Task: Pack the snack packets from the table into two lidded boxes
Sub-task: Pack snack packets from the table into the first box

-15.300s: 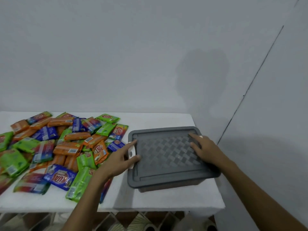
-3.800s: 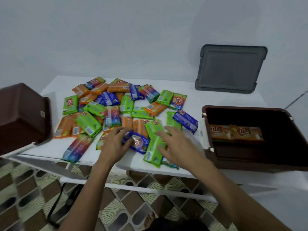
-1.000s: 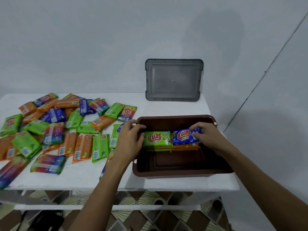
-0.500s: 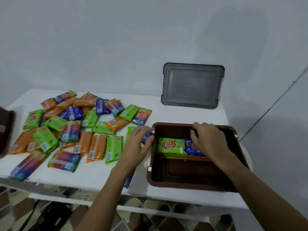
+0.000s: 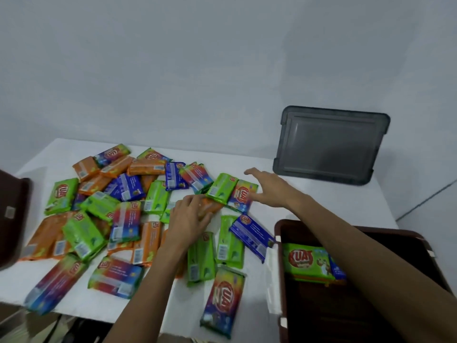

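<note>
From the head view, your next pick turns on the cluster of snack packets (image 5: 138,214) spread across the left and middle of the white worktop (image 5: 321,201), while the open brown box (image 5: 279,268) you are filling sits at the near right corner, on your right side. So every packet has to travel rightward and toward you.

Your left hand (image 5: 190,216) lies flat, fingers loosely spread, resting on an orange packet (image 5: 210,206) in the middle of the pile. It presses down on the packet and has not closed around it.

Your right hand (image 5: 269,189) is open, fingers extended, palm down. It reaches across to a rainbow packet (image 5: 241,195) beside a green packet (image 5: 222,188); the fingertips look to be touching or just above the rainbow one's right edge, and the blur makes it hard to say which. That packet's long axis runs away from you, tilted slightly right. Your right hand is the nearer to it and to the box, so it seems the natural one to carry.

Inside the box, a green packet with a blue one beside it lies against the far wall, on top of what look like orange ones. The box's grey lid (image 5: 331,144) leans against the wall at the back of the worktop. A second brown box (image 5: 12,219) shows only at the left edge.
</note>
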